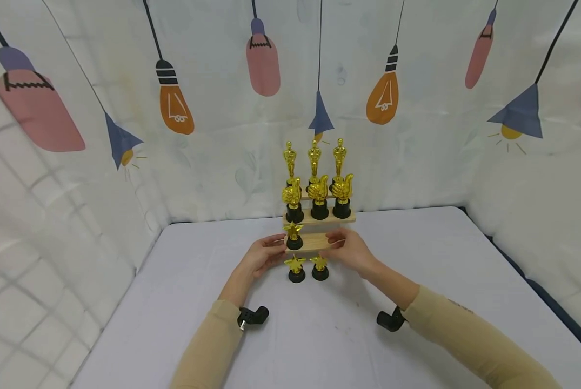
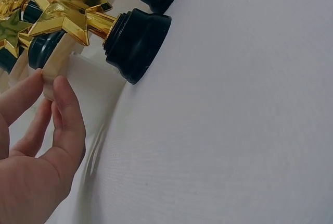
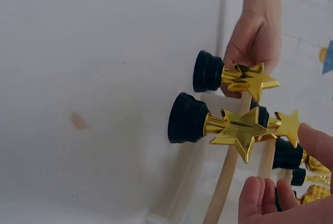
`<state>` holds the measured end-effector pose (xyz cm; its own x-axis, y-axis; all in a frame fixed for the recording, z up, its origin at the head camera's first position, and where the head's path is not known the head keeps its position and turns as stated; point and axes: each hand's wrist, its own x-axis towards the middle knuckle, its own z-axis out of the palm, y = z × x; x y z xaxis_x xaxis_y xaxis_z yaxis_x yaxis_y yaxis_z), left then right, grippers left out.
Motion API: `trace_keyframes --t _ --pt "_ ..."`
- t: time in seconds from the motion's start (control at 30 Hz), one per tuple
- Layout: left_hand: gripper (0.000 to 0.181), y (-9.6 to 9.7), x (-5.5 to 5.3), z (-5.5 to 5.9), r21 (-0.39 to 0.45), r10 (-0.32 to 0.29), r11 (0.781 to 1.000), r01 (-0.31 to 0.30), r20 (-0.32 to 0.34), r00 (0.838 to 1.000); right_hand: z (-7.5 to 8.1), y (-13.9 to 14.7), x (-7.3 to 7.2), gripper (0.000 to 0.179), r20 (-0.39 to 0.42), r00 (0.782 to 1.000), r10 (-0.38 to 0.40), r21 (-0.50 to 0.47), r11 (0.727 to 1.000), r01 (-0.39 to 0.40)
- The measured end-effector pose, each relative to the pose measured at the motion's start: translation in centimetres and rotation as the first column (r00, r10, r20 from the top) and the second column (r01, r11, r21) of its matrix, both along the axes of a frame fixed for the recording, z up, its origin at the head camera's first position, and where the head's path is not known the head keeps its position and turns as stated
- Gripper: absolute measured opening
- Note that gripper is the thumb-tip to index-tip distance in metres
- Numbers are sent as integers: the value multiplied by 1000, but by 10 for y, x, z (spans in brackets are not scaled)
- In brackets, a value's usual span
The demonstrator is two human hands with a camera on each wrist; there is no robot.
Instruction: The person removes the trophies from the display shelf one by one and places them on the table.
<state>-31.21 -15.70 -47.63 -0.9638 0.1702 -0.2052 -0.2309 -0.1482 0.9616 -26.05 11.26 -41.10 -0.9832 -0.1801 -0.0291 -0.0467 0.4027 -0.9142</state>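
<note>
My left hand (image 1: 265, 255) is at the left end of the lowest step of a wooden tiered stand (image 1: 314, 241); in the left wrist view its thumb and fingertips pinch that end. My right hand (image 1: 351, 249) is at the step's right end, its thumb and bent fingers (image 3: 254, 195) apart, with nothing seen between them. A gold star trophy (image 1: 294, 236) with a black base stands on this step, at the left. Two more star trophies, one at left (image 1: 296, 269) and one at right (image 1: 320, 268), stand on the table before the stand.
Three thumbs-up trophies (image 1: 318, 195) line the middle step, and three gold figure trophies (image 1: 314, 159) the top one. White cloth covers the table (image 1: 309, 335). Behind hangs a curtain (image 1: 212, 173) printed with lamps.
</note>
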Motion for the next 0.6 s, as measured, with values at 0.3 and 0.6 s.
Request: trace_keyframes --t 0.3,0.6 --pt "46 0 -1 0 0 -2 1000 2 10 1000 6 -12 -10 52 4 1000 13 -21 1000 -13" --pt "46 -1 -1 -1 23 -7 1000 6 13 1000 5 -26 -22 51 40 999 13 -16 1000 -12"
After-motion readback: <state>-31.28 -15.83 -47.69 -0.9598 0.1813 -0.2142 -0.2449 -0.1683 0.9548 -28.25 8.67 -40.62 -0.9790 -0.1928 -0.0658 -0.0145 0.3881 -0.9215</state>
